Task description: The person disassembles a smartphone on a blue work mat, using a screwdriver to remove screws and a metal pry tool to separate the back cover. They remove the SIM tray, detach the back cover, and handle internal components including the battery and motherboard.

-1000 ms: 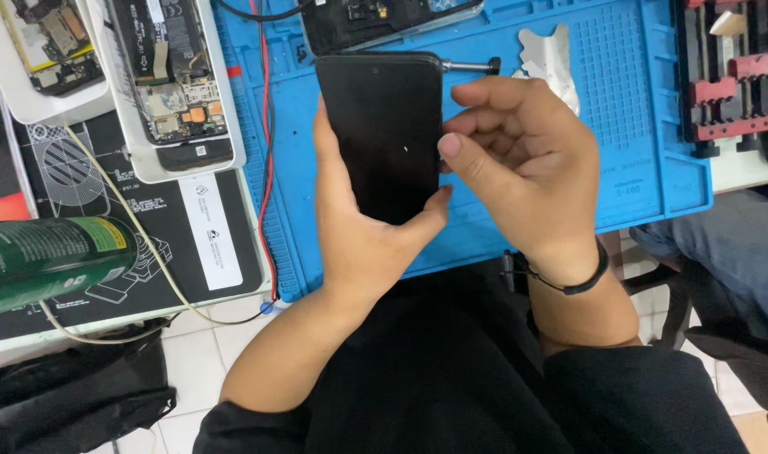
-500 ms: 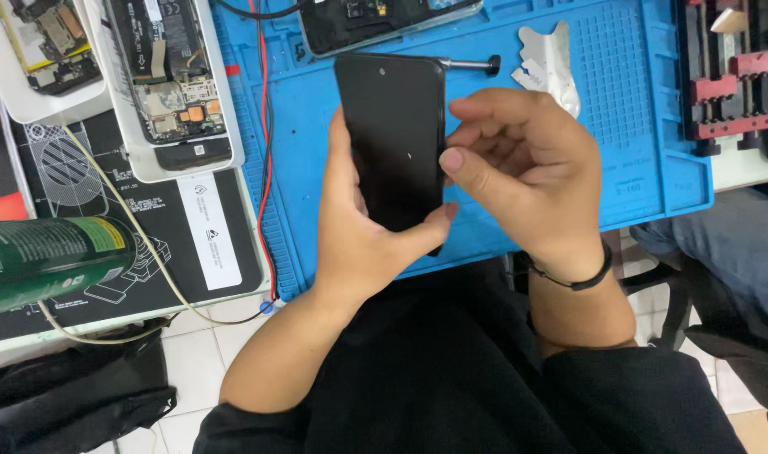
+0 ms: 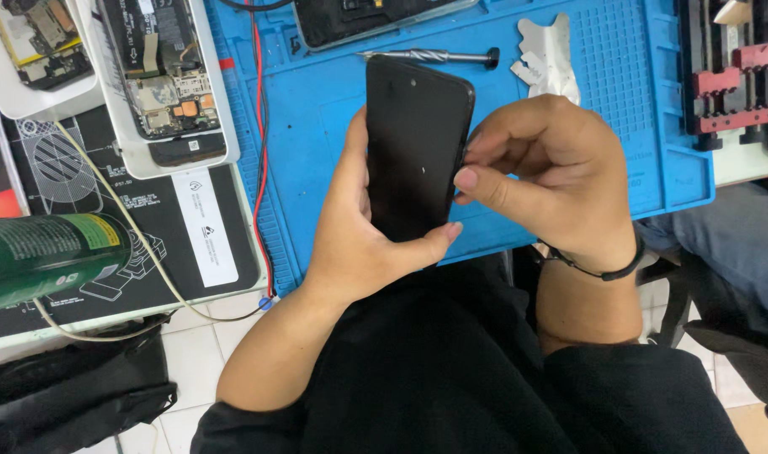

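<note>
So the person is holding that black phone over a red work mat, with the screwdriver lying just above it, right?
Not quite: the work mat is blue, not red, as the head view shows. The rest holds: the left hand holds the black phone while the right hand touches its edge, and the screwdriver lies just above it.

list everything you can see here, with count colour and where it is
phone: 1, black, held above the mat
work mat: 1, blue, on the bench
screwdriver: 1, metal with dark cap, on the mat behind the phone
film scrap: 1, whitish, on the mat, upper right
opened phones: 2, in white trays, upper left
can: 1, green, lying at far left
cable: 1, red, along the mat's left edge
clamp jig: 1, red and black, far right
left hand: cradles the phone from behind
right hand: pinches the phone's right edge; black wristband
</note>
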